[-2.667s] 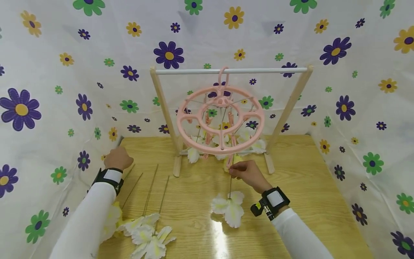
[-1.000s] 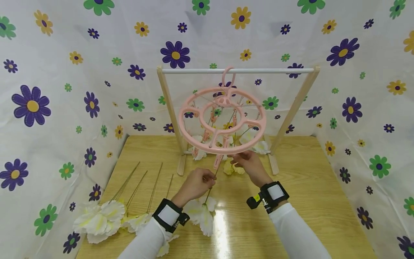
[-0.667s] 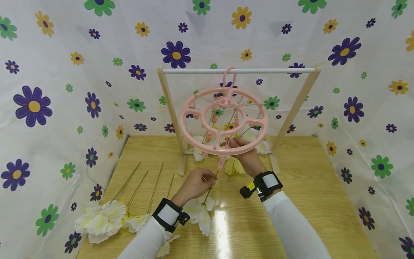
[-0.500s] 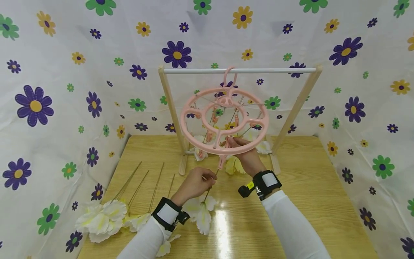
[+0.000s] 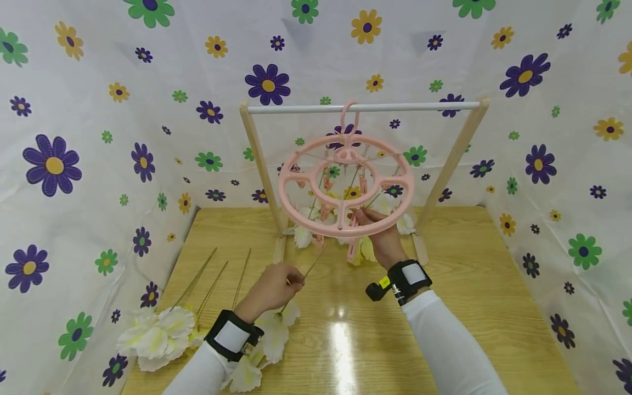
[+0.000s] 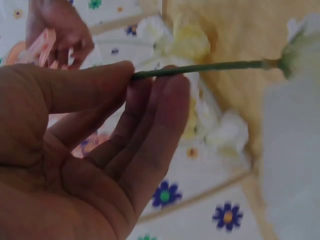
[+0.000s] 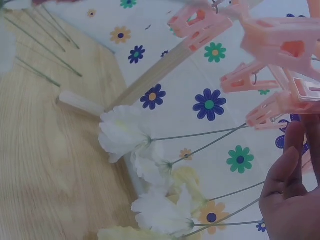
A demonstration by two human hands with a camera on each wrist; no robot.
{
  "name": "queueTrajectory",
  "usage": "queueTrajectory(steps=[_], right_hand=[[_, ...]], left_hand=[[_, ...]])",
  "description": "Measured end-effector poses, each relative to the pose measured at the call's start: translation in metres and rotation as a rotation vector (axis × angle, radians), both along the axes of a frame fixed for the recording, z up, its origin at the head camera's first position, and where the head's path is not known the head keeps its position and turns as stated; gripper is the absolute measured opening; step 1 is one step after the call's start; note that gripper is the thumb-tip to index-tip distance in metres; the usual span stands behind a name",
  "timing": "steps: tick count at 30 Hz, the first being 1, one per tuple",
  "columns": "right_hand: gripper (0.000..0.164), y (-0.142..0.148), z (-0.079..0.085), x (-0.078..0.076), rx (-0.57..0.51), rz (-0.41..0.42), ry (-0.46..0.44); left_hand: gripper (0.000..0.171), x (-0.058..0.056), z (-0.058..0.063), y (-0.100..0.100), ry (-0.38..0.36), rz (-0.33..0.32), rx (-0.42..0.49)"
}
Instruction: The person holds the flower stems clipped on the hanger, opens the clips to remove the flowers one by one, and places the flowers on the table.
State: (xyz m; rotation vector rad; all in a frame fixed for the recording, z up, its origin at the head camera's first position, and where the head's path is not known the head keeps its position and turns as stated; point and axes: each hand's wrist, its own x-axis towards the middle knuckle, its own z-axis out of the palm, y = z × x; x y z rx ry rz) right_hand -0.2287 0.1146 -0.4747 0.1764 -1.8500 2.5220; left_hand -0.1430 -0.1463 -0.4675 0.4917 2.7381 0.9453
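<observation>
My left hand (image 5: pixel 272 288) pinches the thin green stem (image 6: pixel 220 66) of an artificial flower between thumb and fingers. The flower's white head (image 5: pixel 277 336) hangs below that hand, over the table. The stem's free tip points up toward the pink round clip hanger (image 5: pixel 306 224), apart from its clips. Under the hanger's front rim, my right hand (image 5: pixel 387 241) pinches the upper end of a pink clothespin (image 5: pixel 351 251), partly hidden behind the rim. In the right wrist view, the right hand (image 7: pixel 295 195) is cut off at the edge, near several pink clips (image 7: pixel 247 80).
The hanger hooks over a white bar (image 5: pixel 415 107) on a wooden stand (image 5: pixel 456 148). Several flowers (image 7: pixel 162 210) hang from its clips at the back. More white and yellow flowers (image 5: pixel 155 337) lie on the wooden table (image 5: pixel 494 307) at the left. A flower-print cloth (image 5: pixel 558 181) surrounds the table.
My left hand first came from the left to the stem below the clothespin. It has since drawn the flower down and left, away from the clip. The right hand moved from the stem up to the clothespin.
</observation>
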Motion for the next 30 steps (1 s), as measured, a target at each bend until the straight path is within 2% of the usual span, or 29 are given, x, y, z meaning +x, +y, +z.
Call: queueTrajectory(steps=[4, 7, 13, 17, 21, 23, 25, 27, 30], right_hand=[[0.021, 0.0, 0.0, -0.002, 0.032, 0.012, -0.021], [0.019, -0.001, -0.001, -0.003, 0.049, 0.026, -0.037], [0.022, -0.002, -0.002, -0.003, 0.106, 0.074, -0.034], [0.028, 0.0, -0.006, -0.001, 0.158, 0.079, -0.057], [0.028, 0.008, -0.015, 0.004, 0.362, 0.075, -0.125], [0.029, 0.016, -0.021, 0.008, 0.519, 0.082, -0.156], [0.029, 0.025, -0.027, 0.012, 0.651, 0.045, -0.187], [0.03, 0.036, -0.032, 0.015, 0.755, -0.066, -0.208], [0.038, 0.05, -0.037, 0.012, 0.822, -0.287, -0.192]], left_hand=[[0.009, -0.001, 0.014, -0.031, 0.031, 0.037, -0.116], [0.009, -0.004, 0.026, -0.055, 0.042, 0.063, -0.171], [0.014, -0.015, 0.05, -0.098, 0.061, 0.148, -0.14], [0.017, -0.03, 0.059, -0.123, 0.11, 0.25, -0.121], [0.019, -0.047, 0.054, -0.142, 0.135, 0.348, -0.15], [0.022, -0.056, 0.048, -0.149, 0.111, 0.371, -0.179], [0.025, -0.064, 0.039, -0.155, 0.058, 0.378, -0.223], [0.028, -0.071, 0.029, -0.162, -0.005, 0.371, -0.27], [0.025, -0.08, 0.012, -0.172, -0.098, 0.358, -0.316]])
